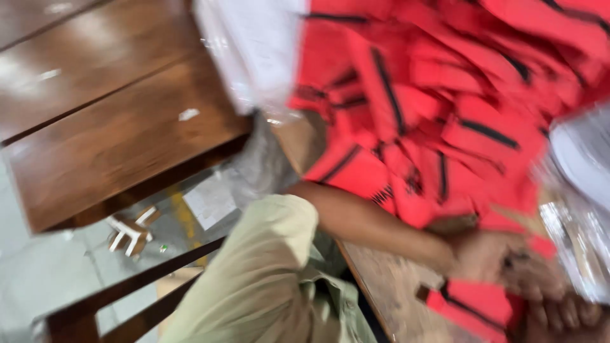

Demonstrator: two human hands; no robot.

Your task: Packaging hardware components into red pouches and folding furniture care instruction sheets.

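Your hands meet on one red piece at the near edge of the table, with the big red pile waiting behind.

Your left hand [492, 257] reaches across the table [387, 286] and its grip is closed on a red piece with a black stripe [473, 305]. Your right hand [565, 314] is at the bottom corner, touching the same piece, but the picture is too blurry to tell if its fingers are closed or loose. Just behind, a big heap of red pieces [445, 95] covers most of the table, so it looks like lots are left to do. You cannot see a done stack for sure. Clear plastic bags [575, 222] lie at the right, and a white sheet [254, 44] lies over the pile's left end.
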